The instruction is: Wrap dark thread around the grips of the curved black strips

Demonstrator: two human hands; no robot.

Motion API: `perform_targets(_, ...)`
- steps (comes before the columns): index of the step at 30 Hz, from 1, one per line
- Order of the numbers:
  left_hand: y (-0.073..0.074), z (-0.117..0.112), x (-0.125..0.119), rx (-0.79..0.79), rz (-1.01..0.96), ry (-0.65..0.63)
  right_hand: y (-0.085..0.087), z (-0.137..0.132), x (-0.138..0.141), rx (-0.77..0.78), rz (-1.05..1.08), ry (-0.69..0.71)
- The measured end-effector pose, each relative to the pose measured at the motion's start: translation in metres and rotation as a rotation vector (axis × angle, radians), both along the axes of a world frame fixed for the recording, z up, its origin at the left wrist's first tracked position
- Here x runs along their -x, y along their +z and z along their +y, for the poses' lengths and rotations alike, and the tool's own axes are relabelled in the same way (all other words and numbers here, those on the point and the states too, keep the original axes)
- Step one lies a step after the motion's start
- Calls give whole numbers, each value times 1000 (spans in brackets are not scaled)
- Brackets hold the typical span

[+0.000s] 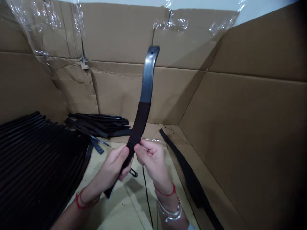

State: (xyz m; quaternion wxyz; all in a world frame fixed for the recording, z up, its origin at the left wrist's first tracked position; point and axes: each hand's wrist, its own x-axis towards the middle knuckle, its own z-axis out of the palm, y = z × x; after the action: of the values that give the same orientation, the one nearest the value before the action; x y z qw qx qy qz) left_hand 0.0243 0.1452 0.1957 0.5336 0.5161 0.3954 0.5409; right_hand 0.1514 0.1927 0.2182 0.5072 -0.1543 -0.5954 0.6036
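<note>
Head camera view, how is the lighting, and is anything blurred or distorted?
Head view: soft, even light; glare streaks the curved dark metal strap and clear plastic film. A soft shadow falls on the pale cardboard floor. Corners darken, the brown cardboard wall looks bowed; nothing is clearly blurred.

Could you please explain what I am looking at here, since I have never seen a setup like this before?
This picture comes from a camera worn on a person's head, looking forward and down, so the two bare hands are the person's own. The left hand and right hand hold a curved metal strip, its lower part covered in dark wrapping. To the left lie stacks of dark strips on a pale cardboard surface, with cardboard walls around. A loose dark strip lies to the right.
</note>
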Motion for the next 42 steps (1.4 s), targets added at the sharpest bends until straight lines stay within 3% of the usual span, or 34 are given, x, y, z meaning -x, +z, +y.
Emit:
perform_targets(3, -10, 5, 6, 175, -369, -535, 1, 3, -10, 101, 0, 263)
perform_targets(5, -16, 12, 10, 187, -457, -817, 2, 0, -12, 117, 1, 245)
perform_targets(6, -18, 14, 11, 161, -430, -847, 3, -3, -11, 108, 3, 175)
perform_targets(7, -17, 16, 11, 121, -353, -778, 4, -6, -8, 90, 10, 83)
perform_targets(8, -15, 15, 10, 68, -233, -621, 4, -8, -5, 66, 22, -12)
perform_targets(10, -7, 12, 6, -62, 87, -130, 5, -10, 3, 19, 45, -158)
perform_targets(12, 0, 6, 1, -160, 322, 228, 4, -9, 9, -8, 63, -209)
perform_targets(14, 2, 1, -4, -181, 299, 324, 1, -5, 10, 7, 64, -144)
perform_targets(16, -1, 0, -8, -119, 73, 221, -2, 0, 7, 78, 72, 30)
perform_targets(19, -10, 5, -12, -14, -351, -146, -3, 5, -2, 176, 85, 305)
perform_targets(21, -16, 11, -12, 20, -578, -448, -2, 4, -7, 175, 59, 343)
perform_targets(23, -19, 17, -8, 49, -676, -668, 0, 0, -8, 145, 17, 232)
perform_targets(24, -20, 20, -5, 61, -647, -693, 1, -3, -7, 128, -2, 145)
perform_targets(26, -17, 22, 2, 68, -472, -567, 2, -9, -4, 111, -33, 14)
perform_targets(28, -11, 22, 10, 67, -296, -363, 3, -14, 1, 122, -64, -5)
perform_targets(30, -4, 19, 15, 125, -297, -291, 3, -15, 5, 135, -80, -2)
perform_targets(34, 2, 15, 15, 314, -531, -446, 5, -11, 6, 101, -80, -46)
perform_targets(38, -1, 13, 9, 265, -661, -567, 7, -7, 0, 158, -104, -30)
perform_targets(42, -4, 12, 5, 199, -612, -585, 8, -9, -4, 219, -34, -65)
